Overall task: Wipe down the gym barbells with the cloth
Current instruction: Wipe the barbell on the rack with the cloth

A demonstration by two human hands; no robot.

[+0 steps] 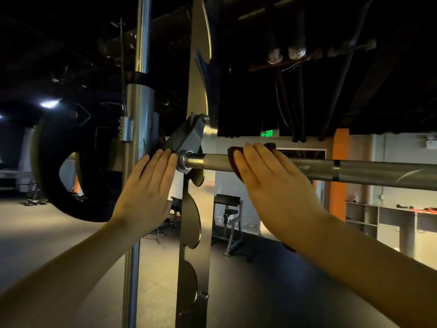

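Two bare forearms reached forward. The left hand (146, 192) lay flat with straight fingers, its fingertips touching the dark pivoting hook (186, 138) beside the chrome guide rod (138, 114). The right hand (272, 183), fingers straight and together, pressed a dark red cloth (233, 153) onto the knurled barbell (366, 172); its thumb was hidden. The cloth draped over the bar near its left end, just right of the notched steel upright (194, 233). A black weight plate (54, 166) hung on the sleeve left of the rod. Farther off stood a padded seat (227, 202), an orange pillar (340, 150) and a green exit sign (267, 133).
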